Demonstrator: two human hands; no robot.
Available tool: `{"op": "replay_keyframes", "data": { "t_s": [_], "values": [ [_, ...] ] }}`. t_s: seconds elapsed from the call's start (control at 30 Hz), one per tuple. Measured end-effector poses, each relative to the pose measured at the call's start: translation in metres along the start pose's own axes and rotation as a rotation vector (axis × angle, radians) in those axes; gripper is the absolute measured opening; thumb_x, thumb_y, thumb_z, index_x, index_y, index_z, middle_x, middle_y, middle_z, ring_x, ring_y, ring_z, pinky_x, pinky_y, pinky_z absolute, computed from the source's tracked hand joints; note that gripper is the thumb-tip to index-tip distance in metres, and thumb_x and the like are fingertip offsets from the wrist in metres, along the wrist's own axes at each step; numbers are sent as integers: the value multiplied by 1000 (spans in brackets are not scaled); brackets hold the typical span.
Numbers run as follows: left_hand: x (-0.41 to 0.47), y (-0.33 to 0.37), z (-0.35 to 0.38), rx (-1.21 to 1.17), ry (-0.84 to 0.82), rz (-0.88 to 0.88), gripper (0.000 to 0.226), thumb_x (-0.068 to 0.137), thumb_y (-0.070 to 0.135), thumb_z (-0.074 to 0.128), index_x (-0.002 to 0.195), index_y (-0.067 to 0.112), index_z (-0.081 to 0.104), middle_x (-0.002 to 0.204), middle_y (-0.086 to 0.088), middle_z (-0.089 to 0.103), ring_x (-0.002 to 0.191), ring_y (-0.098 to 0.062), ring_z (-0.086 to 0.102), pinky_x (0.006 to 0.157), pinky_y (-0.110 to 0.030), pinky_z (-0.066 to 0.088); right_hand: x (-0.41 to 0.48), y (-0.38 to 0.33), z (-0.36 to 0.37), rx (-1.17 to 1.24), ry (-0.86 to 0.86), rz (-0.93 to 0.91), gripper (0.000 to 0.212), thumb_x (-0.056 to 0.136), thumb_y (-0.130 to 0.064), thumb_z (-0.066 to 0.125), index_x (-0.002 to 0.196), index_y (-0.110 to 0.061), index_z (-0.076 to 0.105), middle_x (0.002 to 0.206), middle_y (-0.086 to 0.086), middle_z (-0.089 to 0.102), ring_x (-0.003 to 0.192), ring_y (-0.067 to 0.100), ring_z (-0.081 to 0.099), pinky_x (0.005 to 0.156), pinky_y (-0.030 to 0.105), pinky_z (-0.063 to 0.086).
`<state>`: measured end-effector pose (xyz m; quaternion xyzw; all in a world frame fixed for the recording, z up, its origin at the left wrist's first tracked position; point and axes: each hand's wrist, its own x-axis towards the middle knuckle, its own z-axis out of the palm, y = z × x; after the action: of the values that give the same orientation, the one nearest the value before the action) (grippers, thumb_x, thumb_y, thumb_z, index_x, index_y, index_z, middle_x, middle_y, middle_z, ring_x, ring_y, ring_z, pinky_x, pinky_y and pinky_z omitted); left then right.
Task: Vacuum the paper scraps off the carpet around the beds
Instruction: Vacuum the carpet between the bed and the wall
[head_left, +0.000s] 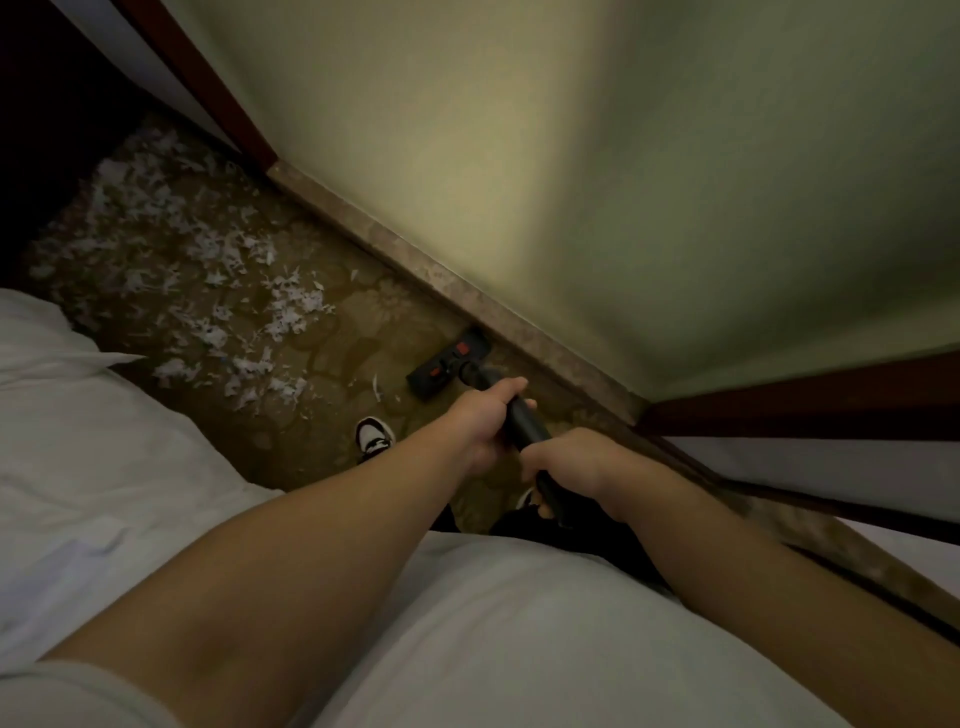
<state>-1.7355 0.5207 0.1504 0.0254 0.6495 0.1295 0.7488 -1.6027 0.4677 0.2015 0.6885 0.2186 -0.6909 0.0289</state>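
Gripping the long black vacuum tube (525, 422) mid-frame with the left hand (480, 428), and with the right hand (574, 462) wrapped round it just below. Resting the flat black vacuum head (451, 364) on the brown patterned carpet (332, 338), right by the speckled stone baseboard (467, 296). Spread over the carpet at upper left, beside the white bed (78, 441): lots of small white paper scraps (208, 270).

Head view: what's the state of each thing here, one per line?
Vacuum head: flat on carpet, by the baseboard.
Wand: held by both hands.
Left hand: grips wand.
Right hand: grips wand.
Paper scraps: scattered on carpet, uncollected.
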Motion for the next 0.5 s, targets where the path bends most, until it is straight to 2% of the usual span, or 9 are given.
{"op": "replay_keyframes", "data": {
  "t_s": [0.03,0.13,0.2,0.33,0.5],
  "values": [
    [-1,-8,11,4,-9,-8,24,99,26,65,109,9,52,106,-11,65,99,-31,62,91,-50,51,-5,9,-9,2,-4,3,21,84,-14,72,100,0,71,78,15,72,65,28,69,56,30,56],
    [-11,-27,37,9,-50,-36,33,99,28,64,125,8,55,106,-10,65,98,-30,62,77,-46,52,-19,32,-30,-4,-28,22,20,86,-16,73,99,0,71,73,13,71,63,27,70,54,29,55],
    [-15,-35,49,6,-59,-51,36,99,28,63,130,10,56,107,-9,64,99,-30,61,79,-46,50,-26,41,-40,-15,-41,31,20,88,-17,72,99,0,69,69,12,71,61,26,70,52,28,55],
    [-23,-40,64,8,-76,-67,26,100,27,62,118,9,58,108,-10,64,99,-31,60,91,-47,48,-33,45,-53,-30,-43,35,29,89,-20,72,108,1,66,75,15,73,64,28,72,58,33,58],
    [-30,-41,57,-26,-109,-87,27,100,28,61,118,8,57,105,-9,63,94,-29,60,82,-46,48,-44,40,-52,-82,-67,34,27,90,-19,72,108,-1,64,71,14,72,63,28,71,59,33,58]
  ]
}}
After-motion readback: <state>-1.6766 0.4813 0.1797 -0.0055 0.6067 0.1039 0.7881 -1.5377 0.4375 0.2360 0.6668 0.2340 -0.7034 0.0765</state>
